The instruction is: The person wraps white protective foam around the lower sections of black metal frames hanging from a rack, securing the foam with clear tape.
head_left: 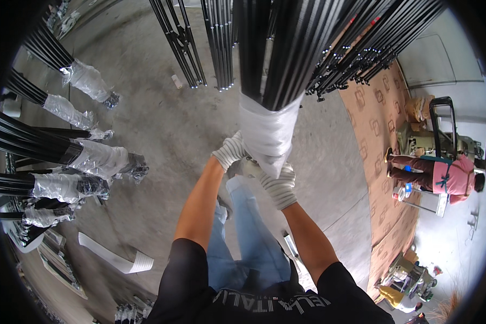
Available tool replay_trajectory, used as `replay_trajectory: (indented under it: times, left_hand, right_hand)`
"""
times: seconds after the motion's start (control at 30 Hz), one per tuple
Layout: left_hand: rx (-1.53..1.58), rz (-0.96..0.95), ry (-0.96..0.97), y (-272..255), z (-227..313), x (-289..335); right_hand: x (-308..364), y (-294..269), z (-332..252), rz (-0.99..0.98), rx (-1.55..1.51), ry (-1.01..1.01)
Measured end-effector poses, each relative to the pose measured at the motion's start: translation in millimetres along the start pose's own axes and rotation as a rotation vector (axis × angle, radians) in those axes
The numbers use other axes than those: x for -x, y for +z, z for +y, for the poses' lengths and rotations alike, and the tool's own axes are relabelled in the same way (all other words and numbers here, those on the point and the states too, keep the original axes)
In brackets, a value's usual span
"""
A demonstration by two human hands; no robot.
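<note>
A large bundle of black metal tubes hangs down in front of me, its lower end covered in white wrapping that tapers to a point. My left hand, in a striped knit glove, grips the wrapping at its left edge; its fingertips go out of sight behind it. Under the tapered end, my right hand, gloved the same way, is closed on the wrapping, with its fingers partly hidden by the white point.
Several wrapped tube bundles jut in from the left. Bare black tubes stand at the upper right. A white strip lies on the concrete floor. A person in pink is by machines at the right, beyond patterned brown sheeting.
</note>
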State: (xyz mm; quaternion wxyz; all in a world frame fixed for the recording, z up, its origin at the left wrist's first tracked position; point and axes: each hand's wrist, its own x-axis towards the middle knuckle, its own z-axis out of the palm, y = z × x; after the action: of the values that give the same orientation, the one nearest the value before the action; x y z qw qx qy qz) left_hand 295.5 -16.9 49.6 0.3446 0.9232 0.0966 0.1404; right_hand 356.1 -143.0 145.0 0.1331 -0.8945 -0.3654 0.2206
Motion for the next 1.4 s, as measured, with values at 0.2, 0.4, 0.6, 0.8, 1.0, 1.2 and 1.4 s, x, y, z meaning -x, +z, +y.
replay_trajectory:
  times: [0.2, 0.4, 0.6, 0.8, 1.0, 1.2, 1.4]
  left_hand:
    - [0.439, -0.092, -0.361, -6, 6, 3]
    - [1.154, -0.113, -0.531, -10, 19, 4]
    - [1.449, -0.044, -0.158, -5, 11, 11]
    - [1.654, 0.118, -0.084, 20, 19, 5]
    - [1.704, 0.203, -0.081, 14, 33, 17]
    - [1.682, 0.279, -0.143, 33, 40, 17]
    - [1.195, 0.275, -0.319, 28, 56, 0]
  right_hand:
    - [-11, 15, 17, 0.119, 0.071, -0.160]
    - [-41, 72, 101, 0.131, -0.075, -0.240]
    - [-39, 27, 78, -0.099, 0.203, -0.376]
    - [-56, 8, 117, -0.363, -0.626, -0.166]
    - [-45, -11, 61, -0.371, -0.174, -0.073]
    - [-38, -17, 39, -0.352, 0.074, -0.152]
    - [-45, -22, 55, -0.409, 0.044, -0.299]
